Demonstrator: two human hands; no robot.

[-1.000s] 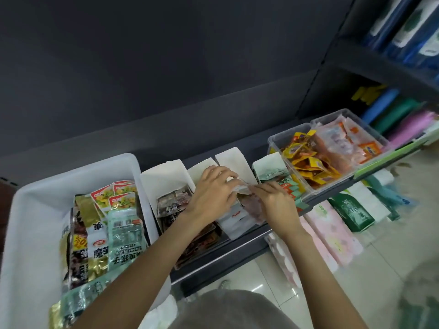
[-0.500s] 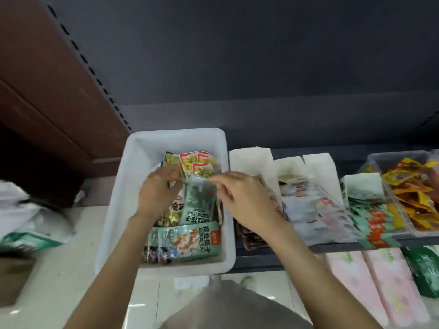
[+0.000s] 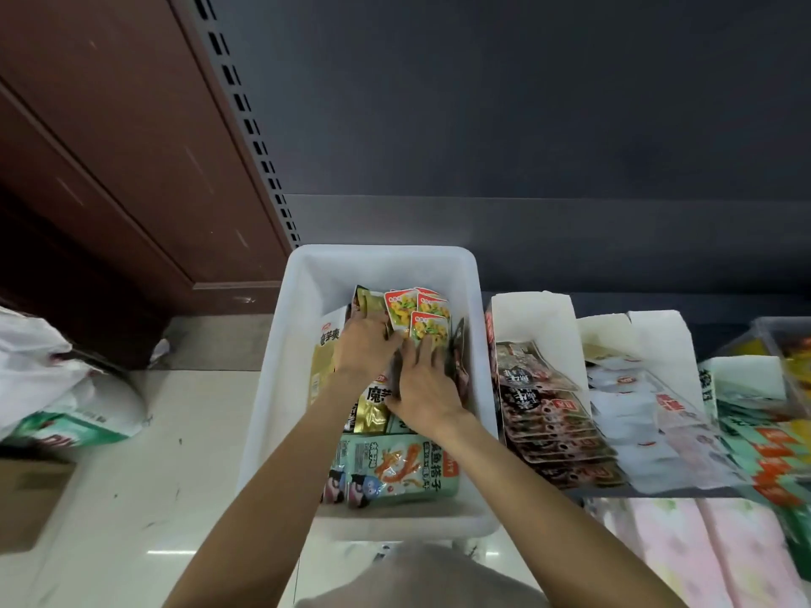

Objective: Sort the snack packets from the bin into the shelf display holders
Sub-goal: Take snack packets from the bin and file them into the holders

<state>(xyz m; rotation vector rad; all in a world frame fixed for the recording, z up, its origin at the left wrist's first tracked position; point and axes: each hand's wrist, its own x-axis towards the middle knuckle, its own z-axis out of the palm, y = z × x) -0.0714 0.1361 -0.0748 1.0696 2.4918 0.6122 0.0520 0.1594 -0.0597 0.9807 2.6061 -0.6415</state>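
Both grips down in white bin (image 3: 272, 388), left hand (image 3: 362, 348) curled around packets (image 3: 417, 313), right hand (image 3: 423, 388) spread flat

A dark shelf (image 3: 614, 492) carries white holders (image 3: 533, 318) of packets.

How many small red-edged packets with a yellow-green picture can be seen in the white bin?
3, at the bin's far end: one on the left, one on the right behind, one in front by the right hand's fingertips. More may be hidden below.
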